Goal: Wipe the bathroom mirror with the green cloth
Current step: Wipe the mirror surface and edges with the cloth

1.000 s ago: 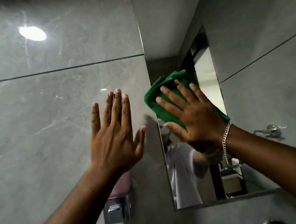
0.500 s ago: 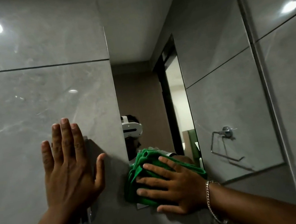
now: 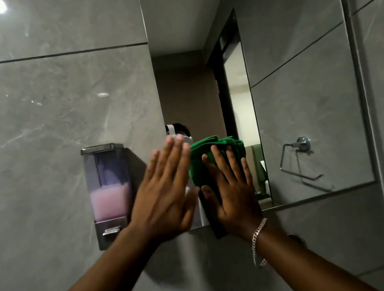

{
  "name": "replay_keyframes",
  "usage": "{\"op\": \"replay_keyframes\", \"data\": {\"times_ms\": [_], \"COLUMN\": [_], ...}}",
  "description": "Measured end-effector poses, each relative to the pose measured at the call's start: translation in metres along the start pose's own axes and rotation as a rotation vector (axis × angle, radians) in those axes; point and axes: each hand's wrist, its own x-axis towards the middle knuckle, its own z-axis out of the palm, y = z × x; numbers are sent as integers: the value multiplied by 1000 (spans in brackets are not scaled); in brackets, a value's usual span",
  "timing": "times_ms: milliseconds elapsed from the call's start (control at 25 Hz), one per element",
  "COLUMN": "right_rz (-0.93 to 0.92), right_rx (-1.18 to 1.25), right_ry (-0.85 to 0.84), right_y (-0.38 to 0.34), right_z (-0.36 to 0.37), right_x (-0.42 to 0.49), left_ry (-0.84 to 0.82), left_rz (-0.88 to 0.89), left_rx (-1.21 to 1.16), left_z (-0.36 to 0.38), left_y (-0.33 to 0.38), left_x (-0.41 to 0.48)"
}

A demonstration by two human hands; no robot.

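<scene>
The bathroom mirror [image 3: 303,90] is a tall rectangle set into the grey tiled wall. A bunched green cloth [image 3: 214,149] is pressed flat against its lower left corner under my right hand [image 3: 233,189], fingers spread and pointing up; the cloth's lower end hangs just past the mirror's bottom edge. My left hand [image 3: 165,192] is open, fingers up, held flat at the mirror's left edge right beside the cloth. A silver bracelet sits on my right wrist.
A soap dispenser [image 3: 109,193] with pink liquid is fixed to the wall left of my left hand. The mirror reflects a chrome towel ring [image 3: 299,161], a doorway and a person's head. Grey tiled wall [image 3: 31,120] surrounds everything.
My right hand slid the cloth down the mirror's left side, then turned upright near the lower left corner. My left hand shifted right to the mirror's edge, uncovering the dispenser.
</scene>
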Motion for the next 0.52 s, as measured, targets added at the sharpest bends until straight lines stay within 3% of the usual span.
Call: {"op": "replay_keyframes", "data": {"times_ms": [80, 160, 320, 520], "right_rz": [-48, -94, -64, -24], "right_rx": [231, 213, -66, -525], "right_ry": [-51, -85, -27, -51], "right_y": [16, 37, 97, 170], "right_z": [-11, -28, -77, -155], "right_x": [0, -3, -4, 17], "left_ry": [-40, -36, 34, 53], "left_rz": [61, -81, -271, -219], "left_rx": [-239, -288, -10, 50], "left_z": [23, 46, 87, 111], "left_y": [32, 61, 97, 121], "left_x": [5, 9, 23, 49]}}
